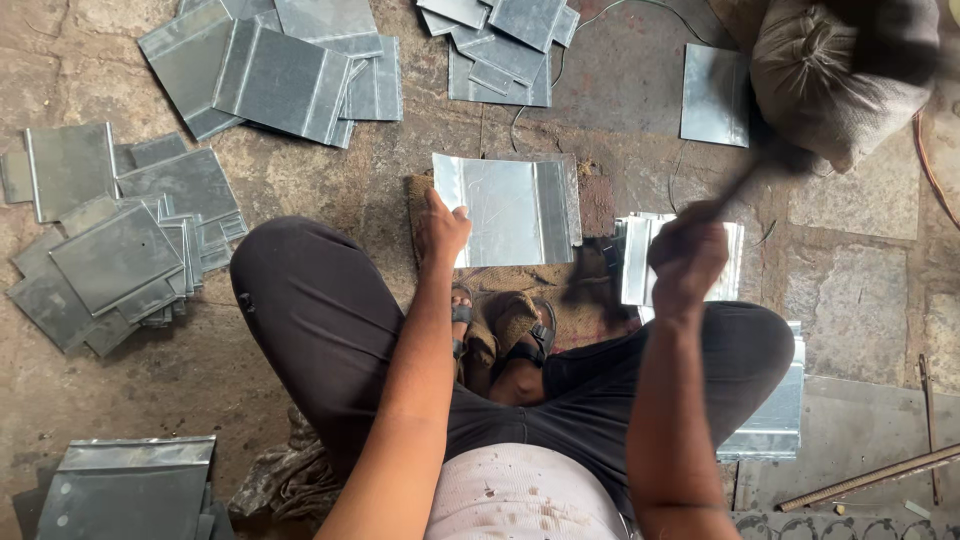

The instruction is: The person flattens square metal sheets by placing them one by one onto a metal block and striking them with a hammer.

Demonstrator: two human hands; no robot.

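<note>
Your left hand [441, 228] pinned sheet [508, 210] flat; right hand [688, 258] gripped raised hammer [745, 182] (blurred). Folded sheets [120, 262] piled around; this one looked unfinished.

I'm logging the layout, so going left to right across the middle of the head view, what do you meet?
Pile of grey metal sheets → left hand resting on the metal sheet in front → right hand gripping a blurred tool handle → stone floor.

Head camera, steeply downward (close overhead)
</note>
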